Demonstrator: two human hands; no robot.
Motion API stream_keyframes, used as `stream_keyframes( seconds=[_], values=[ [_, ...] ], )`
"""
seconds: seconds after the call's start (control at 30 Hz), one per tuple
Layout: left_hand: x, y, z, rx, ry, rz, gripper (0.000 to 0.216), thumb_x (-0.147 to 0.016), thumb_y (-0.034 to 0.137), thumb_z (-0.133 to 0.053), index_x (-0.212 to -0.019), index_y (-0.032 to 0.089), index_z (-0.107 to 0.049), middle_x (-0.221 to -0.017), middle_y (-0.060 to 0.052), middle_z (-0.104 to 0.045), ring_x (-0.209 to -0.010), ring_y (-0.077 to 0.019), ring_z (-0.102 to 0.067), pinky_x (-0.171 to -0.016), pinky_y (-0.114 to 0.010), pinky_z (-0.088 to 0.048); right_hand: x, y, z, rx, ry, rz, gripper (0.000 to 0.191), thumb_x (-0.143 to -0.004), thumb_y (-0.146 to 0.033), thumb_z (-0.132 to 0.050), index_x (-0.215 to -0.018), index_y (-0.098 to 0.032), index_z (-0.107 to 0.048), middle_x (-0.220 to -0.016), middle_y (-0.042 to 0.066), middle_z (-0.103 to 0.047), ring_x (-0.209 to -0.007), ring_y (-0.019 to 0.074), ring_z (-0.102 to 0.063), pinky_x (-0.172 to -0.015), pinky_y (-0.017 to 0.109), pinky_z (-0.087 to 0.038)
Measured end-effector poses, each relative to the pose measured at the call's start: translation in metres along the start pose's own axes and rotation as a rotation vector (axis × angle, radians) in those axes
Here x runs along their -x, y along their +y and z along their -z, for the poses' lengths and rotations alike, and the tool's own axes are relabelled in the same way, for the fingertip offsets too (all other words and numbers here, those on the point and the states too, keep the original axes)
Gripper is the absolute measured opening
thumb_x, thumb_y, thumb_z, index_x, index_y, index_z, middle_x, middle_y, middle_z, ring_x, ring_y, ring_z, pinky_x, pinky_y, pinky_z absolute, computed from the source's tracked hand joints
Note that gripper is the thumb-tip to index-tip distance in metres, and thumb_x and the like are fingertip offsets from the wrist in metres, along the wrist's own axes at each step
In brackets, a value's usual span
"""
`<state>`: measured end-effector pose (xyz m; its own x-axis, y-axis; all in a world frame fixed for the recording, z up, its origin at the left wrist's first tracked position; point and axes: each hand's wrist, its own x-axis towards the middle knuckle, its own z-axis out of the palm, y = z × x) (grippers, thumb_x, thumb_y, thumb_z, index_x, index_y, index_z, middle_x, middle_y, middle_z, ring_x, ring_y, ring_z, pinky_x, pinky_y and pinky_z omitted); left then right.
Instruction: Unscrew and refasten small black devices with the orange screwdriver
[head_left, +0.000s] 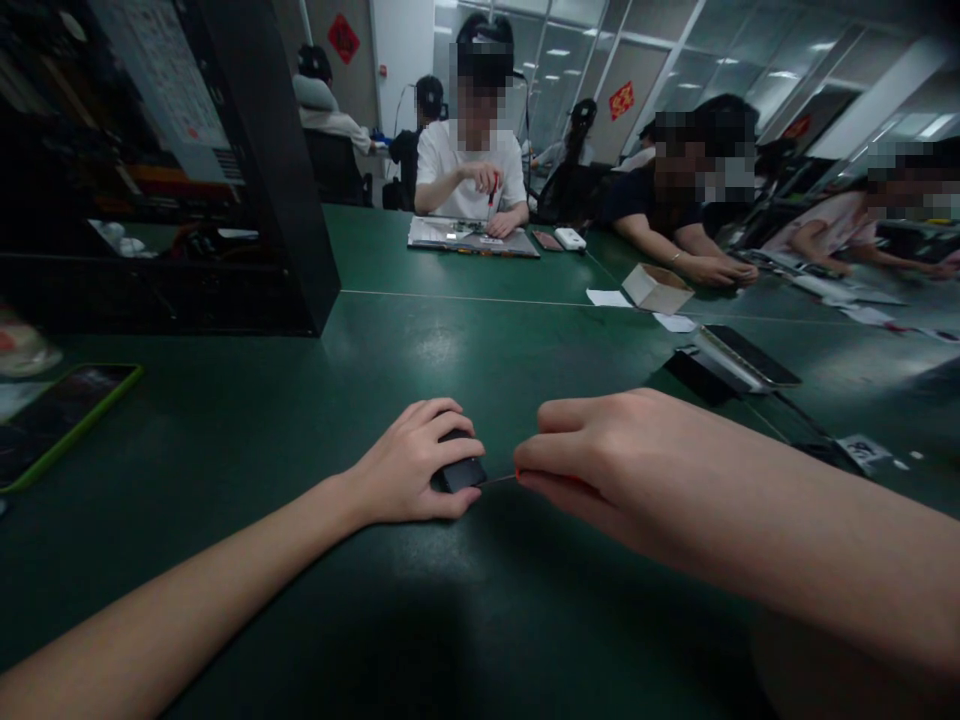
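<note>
My left hand [412, 462] is wrapped over a small black box-shaped device [463, 474] on the table, its fingers across the top and its thumb along the near side. What kind of device it is I cannot make out. In my right hand [592, 445] is a screwdriver [499, 479], mostly hidden by the closed fingers. Only a bit of its red-orange handle and the thin metal shaft show. The shaft points left, and its tip meets the device's lower right edge near my left thumb.
A black metal case [300, 200] stands at the left, with a green-edged phone [90, 400] before it. Across the green table [420, 345], a person in white works on a flat panel [442, 240]. Toward the right lie a small box [658, 290] and a dark-topped device [750, 357].
</note>
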<state>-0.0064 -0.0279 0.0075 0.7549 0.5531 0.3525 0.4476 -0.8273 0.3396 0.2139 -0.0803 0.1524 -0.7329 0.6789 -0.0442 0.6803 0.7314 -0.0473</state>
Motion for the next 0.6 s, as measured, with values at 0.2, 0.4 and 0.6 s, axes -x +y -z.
stream_keyframes(
  seconds=[0.2, 0.4, 0.6],
  values=[
    [0.0, 0.0, -0.001, -0.004, -0.008, -0.016, 0.037, -0.084, 0.038, -0.068, -0.117, 0.021, -0.071, -0.12, -0.012, -0.066, -0.128, -0.0372, -0.049, -0.109, -0.055, -0.042, 0.0, -0.004, -0.006, 0.06, -0.026, -0.058, 0.013, -0.086, -0.012, -0.07, -0.077, -0.02, -0.074, -0.073, 0.001, -0.068, -0.056, 0.0115, -0.057, -0.053, 0.025, -0.035],
    [0.0, -0.001, -0.005, 0.008, 0.007, -0.006, 0.038, -0.082, 0.038, -0.07, -0.115, 0.02, -0.071, -0.119, -0.013, -0.066, -0.129, -0.0376, -0.047, -0.11, -0.056, -0.041, 0.036, -0.022, -0.042, 0.146, -0.005, -0.158, 0.019, -0.089, -0.009, -0.063, -0.1, -0.022, -0.071, -0.07, -0.002, -0.065, -0.049, 0.0136, -0.059, -0.047, 0.027, -0.032],
    [0.001, -0.008, -0.013, -0.002, 0.049, -0.037, 0.039, -0.08, 0.038, -0.073, -0.113, 0.018, -0.07, -0.117, -0.012, -0.067, -0.127, -0.0368, -0.048, -0.11, -0.056, -0.042, 0.072, -0.049, -0.117, 0.15, 0.457, -0.2, 0.033, -0.108, -0.026, -0.038, -0.125, -0.013, -0.062, -0.072, 0.001, -0.062, -0.051, 0.0124, -0.062, -0.045, 0.027, -0.038]
  ],
)
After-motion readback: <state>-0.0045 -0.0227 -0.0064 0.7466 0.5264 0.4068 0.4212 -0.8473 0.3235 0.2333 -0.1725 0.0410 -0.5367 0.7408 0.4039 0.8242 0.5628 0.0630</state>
